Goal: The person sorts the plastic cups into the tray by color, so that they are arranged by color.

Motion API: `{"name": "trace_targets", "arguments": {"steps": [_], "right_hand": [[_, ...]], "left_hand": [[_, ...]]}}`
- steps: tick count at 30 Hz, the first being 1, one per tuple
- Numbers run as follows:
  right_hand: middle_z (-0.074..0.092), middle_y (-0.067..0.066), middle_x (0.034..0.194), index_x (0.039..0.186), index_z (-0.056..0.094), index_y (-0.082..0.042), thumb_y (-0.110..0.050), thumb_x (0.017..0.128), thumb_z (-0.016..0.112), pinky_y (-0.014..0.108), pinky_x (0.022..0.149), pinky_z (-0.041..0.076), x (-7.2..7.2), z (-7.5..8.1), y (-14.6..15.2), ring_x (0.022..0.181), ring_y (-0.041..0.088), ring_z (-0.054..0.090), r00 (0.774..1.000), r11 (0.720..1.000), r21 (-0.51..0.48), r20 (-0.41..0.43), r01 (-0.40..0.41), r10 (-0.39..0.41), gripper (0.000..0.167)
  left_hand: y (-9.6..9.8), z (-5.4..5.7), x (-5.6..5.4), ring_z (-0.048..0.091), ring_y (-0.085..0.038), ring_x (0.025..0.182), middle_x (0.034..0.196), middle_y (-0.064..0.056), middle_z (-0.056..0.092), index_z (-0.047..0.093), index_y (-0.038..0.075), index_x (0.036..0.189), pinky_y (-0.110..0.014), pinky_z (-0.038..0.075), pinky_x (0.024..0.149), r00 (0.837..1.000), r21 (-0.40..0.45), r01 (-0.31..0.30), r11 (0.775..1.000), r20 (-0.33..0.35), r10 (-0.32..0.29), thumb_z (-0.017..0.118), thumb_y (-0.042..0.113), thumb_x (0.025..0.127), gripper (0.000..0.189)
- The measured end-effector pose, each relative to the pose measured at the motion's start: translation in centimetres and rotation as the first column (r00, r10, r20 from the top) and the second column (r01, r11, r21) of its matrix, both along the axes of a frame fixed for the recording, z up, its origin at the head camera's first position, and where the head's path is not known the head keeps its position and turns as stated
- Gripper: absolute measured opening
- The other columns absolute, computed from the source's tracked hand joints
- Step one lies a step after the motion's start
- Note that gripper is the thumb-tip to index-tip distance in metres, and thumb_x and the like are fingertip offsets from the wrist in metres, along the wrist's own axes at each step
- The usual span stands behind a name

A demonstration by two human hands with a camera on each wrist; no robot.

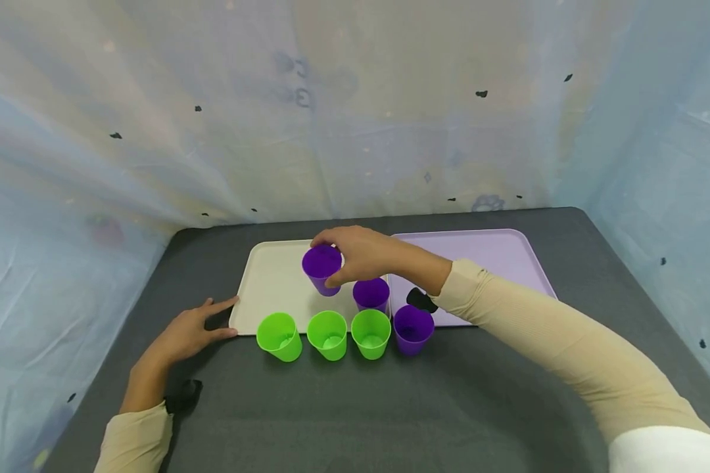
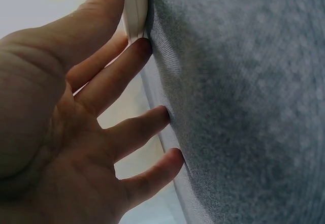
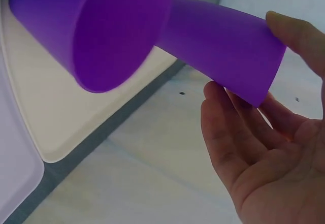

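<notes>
My right hand (image 1: 363,253) grips a purple cup (image 1: 322,266) by its rim and side, mouth upward, above the cream tray (image 1: 290,263). Thumb and fingers pinch this cup (image 3: 223,46) in the right wrist view too. Just nearer than that hand, a second purple cup (image 1: 371,299) stands at the cream tray's right side. With fingers spread, my left hand (image 1: 183,336) touches the left edge of the cream tray; in the left wrist view its fingertips (image 2: 143,45) meet the tray's rim (image 2: 136,10) and the grey cloth.
Along the trays' near edge stand three green cups (image 1: 280,336), (image 1: 328,335), (image 1: 371,334) and another purple cup (image 1: 413,332) in a row. A lilac tray (image 1: 479,253) adjoins the cream one on the right, partly under my right forearm. Pale sheets (image 1: 355,131) hang around the grey table (image 1: 331,414).
</notes>
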State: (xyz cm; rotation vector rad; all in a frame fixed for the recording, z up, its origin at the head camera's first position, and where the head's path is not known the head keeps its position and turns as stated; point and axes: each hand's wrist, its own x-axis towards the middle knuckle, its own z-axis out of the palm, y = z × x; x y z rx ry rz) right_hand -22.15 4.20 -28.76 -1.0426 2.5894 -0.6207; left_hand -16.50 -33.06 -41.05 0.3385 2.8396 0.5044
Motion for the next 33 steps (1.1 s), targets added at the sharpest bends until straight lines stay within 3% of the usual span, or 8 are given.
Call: {"name": "trace_targets", "arguments": {"steps": [8, 17, 33], "right_hand": [[0.059, 0.004, 0.139, 0.145, 0.049, -0.017, -0.032, 0.083, 0.081, 0.041, 0.1, 0.051, -0.9, -1.8, -1.3, 0.125, 0.023, 0.057, 1.0, 0.994, 0.109, 0.008, 0.013, -0.014, 0.07], [0.06, 0.005, 0.138, 0.144, 0.049, -0.014, -0.032, 0.083, 0.082, 0.038, 0.104, 0.049, -1.7, -3.2, -2.2, 0.125, 0.022, 0.058, 0.999, 0.99, 0.141, 0.028, -0.02, 0.016, 0.072], [0.06, 0.005, 0.138, 0.143, 0.049, -0.018, -0.033, 0.084, 0.081, 0.039, 0.104, 0.049, -1.0, -4.3, -2.7, 0.126, 0.022, 0.057, 0.998, 0.986, 0.163, 0.065, -0.033, 0.023, 0.068]], "left_hand": [[-0.1, -0.1, 0.0, 0.039, -0.059, 0.133, 0.15, -0.043, 0.03, 0.041, 0.015, 0.153, -0.069, 0.041, 0.097, 1.0, 0.01, -0.004, 1.0, 0.008, 0.004, 0.07, 0.053, 0.086, 0.082], [0.1, 0.0, 0.0, 0.037, -0.059, 0.135, 0.15, -0.042, 0.03, 0.041, 0.015, 0.153, -0.07, 0.04, 0.099, 1.0, 0.016, -0.011, 1.0, 0.015, 0.011, 0.071, 0.052, 0.086, 0.082], [0.2, 0.1, 0.1, 0.038, -0.059, 0.135, 0.15, -0.042, 0.031, 0.041, 0.014, 0.153, -0.07, 0.04, 0.098, 1.0, 0.01, -0.009, 1.0, 0.013, 0.008, 0.071, 0.052, 0.086, 0.083]]}}
